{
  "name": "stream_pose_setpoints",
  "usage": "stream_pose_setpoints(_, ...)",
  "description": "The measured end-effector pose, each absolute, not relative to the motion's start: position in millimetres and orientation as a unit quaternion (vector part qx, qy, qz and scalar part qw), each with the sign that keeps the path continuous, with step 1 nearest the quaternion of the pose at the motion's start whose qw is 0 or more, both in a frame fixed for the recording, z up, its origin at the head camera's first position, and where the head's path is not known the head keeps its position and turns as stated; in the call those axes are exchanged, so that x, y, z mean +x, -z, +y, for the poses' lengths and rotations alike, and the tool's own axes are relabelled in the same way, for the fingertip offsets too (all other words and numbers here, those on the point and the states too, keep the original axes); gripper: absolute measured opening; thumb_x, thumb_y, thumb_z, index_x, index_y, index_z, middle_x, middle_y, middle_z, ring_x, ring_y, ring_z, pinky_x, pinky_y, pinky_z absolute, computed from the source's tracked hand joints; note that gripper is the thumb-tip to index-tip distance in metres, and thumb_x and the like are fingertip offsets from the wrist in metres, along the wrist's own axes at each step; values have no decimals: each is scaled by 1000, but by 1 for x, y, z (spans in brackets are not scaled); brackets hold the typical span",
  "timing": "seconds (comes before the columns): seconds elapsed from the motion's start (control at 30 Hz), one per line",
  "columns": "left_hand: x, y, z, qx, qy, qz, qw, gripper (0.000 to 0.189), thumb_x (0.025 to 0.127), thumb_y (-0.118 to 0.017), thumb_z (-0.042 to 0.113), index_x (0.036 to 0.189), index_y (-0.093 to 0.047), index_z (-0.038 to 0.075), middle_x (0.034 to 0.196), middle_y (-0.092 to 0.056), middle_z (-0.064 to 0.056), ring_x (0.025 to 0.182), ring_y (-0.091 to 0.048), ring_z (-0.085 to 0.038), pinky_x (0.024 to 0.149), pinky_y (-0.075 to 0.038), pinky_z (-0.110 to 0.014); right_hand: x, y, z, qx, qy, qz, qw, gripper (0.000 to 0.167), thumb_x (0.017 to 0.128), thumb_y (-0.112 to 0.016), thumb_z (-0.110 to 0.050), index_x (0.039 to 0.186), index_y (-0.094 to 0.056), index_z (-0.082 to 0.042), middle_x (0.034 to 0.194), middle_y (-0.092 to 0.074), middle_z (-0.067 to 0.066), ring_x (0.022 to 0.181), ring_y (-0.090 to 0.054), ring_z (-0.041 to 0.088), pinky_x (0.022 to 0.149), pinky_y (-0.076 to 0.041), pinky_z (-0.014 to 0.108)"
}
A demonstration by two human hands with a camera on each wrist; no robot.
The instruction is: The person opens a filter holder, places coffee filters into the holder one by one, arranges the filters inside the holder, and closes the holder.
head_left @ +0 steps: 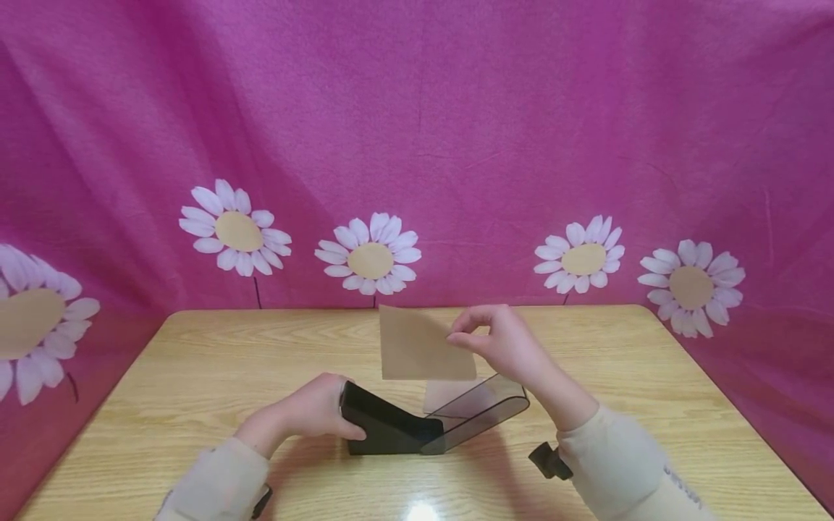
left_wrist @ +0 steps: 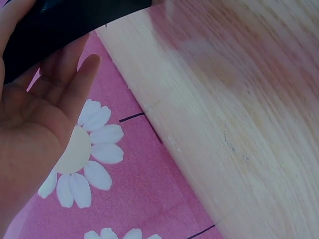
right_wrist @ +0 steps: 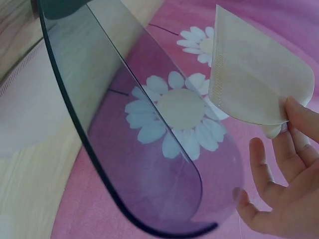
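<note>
Wooden table with pale grain, bright magenta cloth hung behind it, large white daisies with yellow centres printed across. One person at work, both forearms in pale beige sleeves.

Left hand: clamped on the left end of a black, angular, smooth-sided holder, thumb across the near face, other fingers at the far side. Whether the holder's base touches the wood, I cannot tell from where I stand.

A smoky, see-through lid with a dark rim and rounded end joins the holder at its right and slants up to the right, swung open.

Right hand: thumb and forefinger together, pinching a flat, tan paper filter near one edge; remaining fingers loose and apart from the paper. The filter hangs in the air above the tabletop, beyond the holder and lid (the right-wrist view shows a crimped seam down one side, and a curved edge).

A second pale paper filter with a crimped edge lies on the wood behind the lid, partly seen through it.
</note>
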State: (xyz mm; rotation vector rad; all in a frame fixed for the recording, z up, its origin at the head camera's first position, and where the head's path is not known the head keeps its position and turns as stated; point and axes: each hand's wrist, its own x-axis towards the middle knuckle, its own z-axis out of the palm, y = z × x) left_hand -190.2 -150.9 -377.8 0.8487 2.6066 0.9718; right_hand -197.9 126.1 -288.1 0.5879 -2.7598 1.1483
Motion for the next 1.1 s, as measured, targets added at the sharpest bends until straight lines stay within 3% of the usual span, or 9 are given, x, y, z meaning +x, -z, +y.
stream_pose_setpoints(0.43, -191, 378, -152, 298, -342, 883, 124, 28, 65, -82, 16, 87, -68, 8, 81, -69, 3, 71, -56, -1, 70, -47, -22, -197, 304, 113, 201, -373, -905, 27, 4, 80, -71, -11, 76, -70, -10, 76, -67, -1, 83, -59, 13, 83, -45, 36)
stream_pose_setpoints(1.1, -192, 380, -151, 295, -336, 886, 122, 26, 64, -82, 16, 83, -67, 8, 77, -67, 6, 68, -51, -1, 70, -44, -20, -190, 326, 97, 214, -362, -907, 22, 7, 79, -72, -13, 73, -68, -12, 74, -67, -3, 80, -58, 10, 76, -45, 32)
